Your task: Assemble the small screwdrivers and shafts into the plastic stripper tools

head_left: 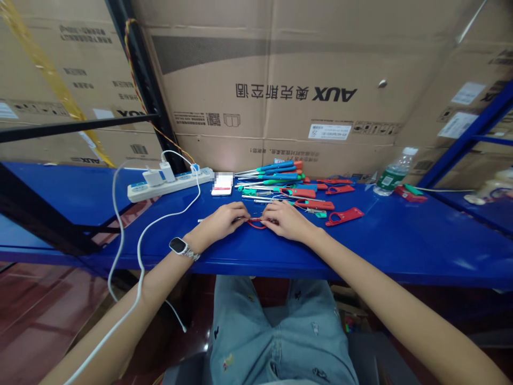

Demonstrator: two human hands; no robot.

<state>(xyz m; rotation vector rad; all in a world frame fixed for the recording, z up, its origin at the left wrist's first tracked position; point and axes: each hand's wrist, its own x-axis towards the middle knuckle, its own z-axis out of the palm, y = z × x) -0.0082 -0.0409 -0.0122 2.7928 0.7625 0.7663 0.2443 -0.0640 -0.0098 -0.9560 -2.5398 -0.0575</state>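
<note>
My left hand (pixel 229 219), with a watch (pixel 178 246) on its wrist, is closed on one end of a red stick lighter (pixel 256 223) low over the table. A thin metal tube end (pixel 201 220) shows to the left of that hand. My right hand (pixel 286 219) pinches the other end of the lighter, fingers bent. Between the hands the red loop of its handle shows; the rest is hidden by my fingers. Just beyond lie red lighter handles with metal tubes (pixel 315 203), and a loose red handle shell (pixel 344 215) sits to the right.
Stick lighters with blue handles (pixel 280 170) are heaped at the back. A white power strip (pixel 172 183) with a charger and trailing white cable (pixel 140 235) is at left, near a phone (pixel 222 184). A water bottle (pixel 395 174) stands right on the blue table (pixel 420 235). Cardboard boxes (pixel 280 64) wall the back.
</note>
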